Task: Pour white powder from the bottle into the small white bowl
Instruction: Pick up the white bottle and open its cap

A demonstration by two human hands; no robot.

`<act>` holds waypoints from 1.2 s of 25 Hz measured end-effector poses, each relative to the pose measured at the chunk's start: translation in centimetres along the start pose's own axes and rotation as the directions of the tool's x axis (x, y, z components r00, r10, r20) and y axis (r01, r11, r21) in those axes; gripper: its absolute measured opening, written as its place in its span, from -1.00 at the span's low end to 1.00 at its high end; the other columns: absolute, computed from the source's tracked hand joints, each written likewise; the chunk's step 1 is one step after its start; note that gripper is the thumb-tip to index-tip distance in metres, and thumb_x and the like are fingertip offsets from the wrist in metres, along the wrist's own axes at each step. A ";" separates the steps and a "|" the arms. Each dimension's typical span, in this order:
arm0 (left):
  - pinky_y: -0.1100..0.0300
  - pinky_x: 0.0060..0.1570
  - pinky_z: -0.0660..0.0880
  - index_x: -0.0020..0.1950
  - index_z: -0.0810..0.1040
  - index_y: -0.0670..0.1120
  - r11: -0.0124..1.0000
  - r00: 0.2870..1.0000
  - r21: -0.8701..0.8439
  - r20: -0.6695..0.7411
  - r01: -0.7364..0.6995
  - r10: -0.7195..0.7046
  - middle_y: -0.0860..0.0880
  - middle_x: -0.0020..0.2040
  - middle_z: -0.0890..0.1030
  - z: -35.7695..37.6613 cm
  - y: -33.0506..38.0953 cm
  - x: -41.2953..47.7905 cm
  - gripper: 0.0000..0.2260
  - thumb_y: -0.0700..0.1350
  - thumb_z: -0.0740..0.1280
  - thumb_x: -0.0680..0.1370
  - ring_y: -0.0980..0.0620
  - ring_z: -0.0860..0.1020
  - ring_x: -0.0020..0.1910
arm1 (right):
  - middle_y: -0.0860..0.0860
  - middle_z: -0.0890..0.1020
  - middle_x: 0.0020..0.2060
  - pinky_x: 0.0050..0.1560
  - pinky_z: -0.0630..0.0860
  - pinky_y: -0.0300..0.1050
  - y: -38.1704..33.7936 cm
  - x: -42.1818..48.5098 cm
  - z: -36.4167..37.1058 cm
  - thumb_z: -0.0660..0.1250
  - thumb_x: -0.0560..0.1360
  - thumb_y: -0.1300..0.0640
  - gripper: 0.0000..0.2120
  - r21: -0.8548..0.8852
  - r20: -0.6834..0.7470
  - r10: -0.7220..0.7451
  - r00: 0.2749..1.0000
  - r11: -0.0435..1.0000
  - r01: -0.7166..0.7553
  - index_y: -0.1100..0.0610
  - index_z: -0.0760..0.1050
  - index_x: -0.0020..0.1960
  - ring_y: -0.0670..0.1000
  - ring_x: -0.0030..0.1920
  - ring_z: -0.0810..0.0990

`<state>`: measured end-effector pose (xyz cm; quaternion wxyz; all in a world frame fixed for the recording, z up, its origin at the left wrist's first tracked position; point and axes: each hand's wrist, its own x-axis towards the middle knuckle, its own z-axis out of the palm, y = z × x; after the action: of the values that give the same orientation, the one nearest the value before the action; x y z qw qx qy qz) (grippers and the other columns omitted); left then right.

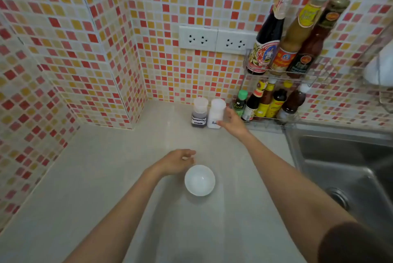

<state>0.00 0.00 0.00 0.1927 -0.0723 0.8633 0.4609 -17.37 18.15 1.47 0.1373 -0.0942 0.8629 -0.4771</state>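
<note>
A small white bowl (199, 180) stands upright on the pale counter, empty as far as I can see. My left hand (178, 161) rests just behind and left of its rim, fingers loosely curled and holding nothing. At the back of the counter stands a white bottle of white powder (215, 113) with a clear cap and a label. My right hand (233, 122) is at its right side, fingers spread around the lower part; thumb and fingertips touch or nearly touch it, and the bottle stands on the counter.
A bottle of dark sauce (199, 112) stands touching the left of the powder bottle. A two-tier wire rack (274, 101) of sauce bottles is right beside it. A steel sink (348, 169) lies to the right. Tiled walls close the back and left.
</note>
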 end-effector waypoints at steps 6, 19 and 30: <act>0.26 0.12 0.47 0.35 0.49 -0.02 0.998 0.993 -0.054 0.115 -0.029 0.036 0.05 0.29 0.55 1.4 -2.4 -0.4 -0.69 -0.11 0.24 0.60 0.09 0.51 0.24 | 0.17 0.36 0.42 0.40 0.32 0.15 1.7 3.4 1.8 0.46 0.42 0.28 -0.23 -0.014 0.056 0.056 0.997 0.998 -0.055 0.23 0.10 0.48 0.18 0.39 0.37; 0.27 -0.04 0.56 0.34 0.48 -0.07 0.999 0.997 -0.050 0.069 -0.020 0.023 -0.06 0.16 0.60 -0.1 -1.2 0.0 -0.68 -0.16 0.25 0.58 -0.05 0.62 0.08 | 0.13 0.54 0.22 0.08 0.52 -0.02 4.1 -0.5 0.0 0.54 0.34 0.23 -0.39 0.272 0.082 0.046 0.996 0.960 -0.067 0.16 0.34 0.29 0.10 0.15 0.56; 0.31 0.01 0.45 0.38 0.34 0.22 0.599 0.636 0.476 -0.102 -0.644 0.765 0.14 0.25 0.48 -6.9 16.3 -1.5 -0.59 0.24 -0.02 0.59 0.33 0.44 0.06 | 0.28 0.66 -0.03 -0.12 0.64 0.09 -3.7 -13.1 -4.8 0.48 0.34 0.04 -0.41 0.715 0.386 -0.247 0.889 0.689 -0.119 0.05 0.36 0.32 0.29 -0.06 0.67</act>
<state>-5.37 3.41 16.57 -0.1286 0.2513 0.9119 0.2981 -6.42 23.84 8.99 0.3428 -0.1718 0.5446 -0.7460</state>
